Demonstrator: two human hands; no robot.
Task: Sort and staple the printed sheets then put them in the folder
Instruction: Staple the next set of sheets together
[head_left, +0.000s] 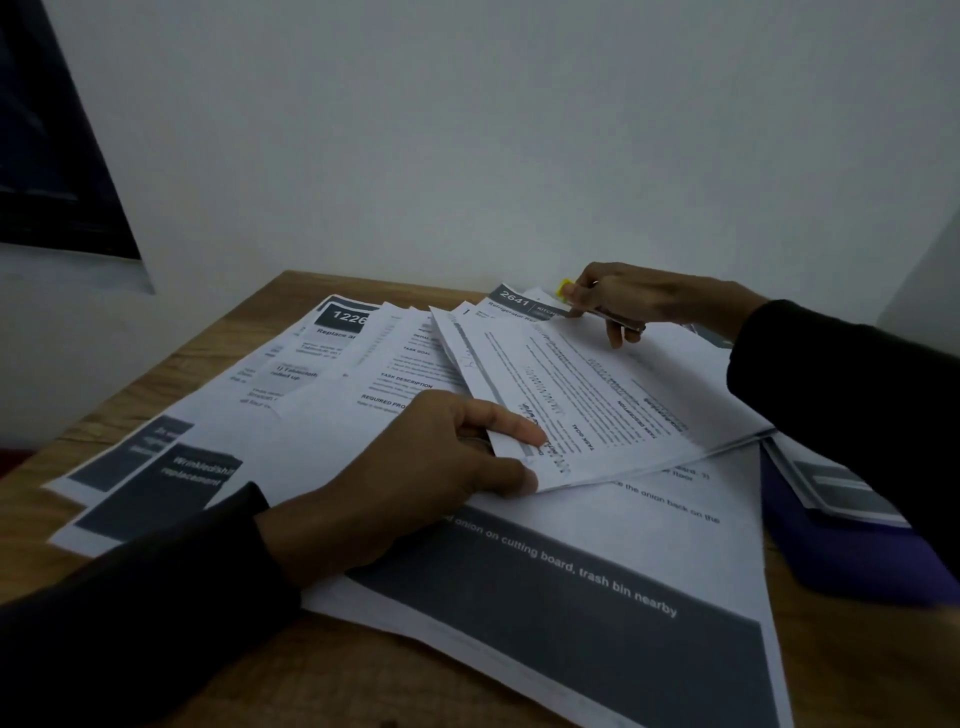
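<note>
Several printed sheets lie fanned across a wooden table (156, 374). My left hand (415, 467) pinches the near corner of a small set of sheets (587, 400) that lies turned upside down to me. At the far end of that set, my right hand (634, 301) is closed around a yellow stapler (565, 287), whose tip sits at the corner of a sheet headed "2641" (514, 301). A large sheet with a dark band (571, 597) lies nearest me. A purple folder (831, 545) rests at the right with printed pages on it.
More sheets, one headed "1226" (348, 317), spread to the left and back of the table. A white wall (467, 130) stands right behind the table. A dark window (47, 156) is at the upper left.
</note>
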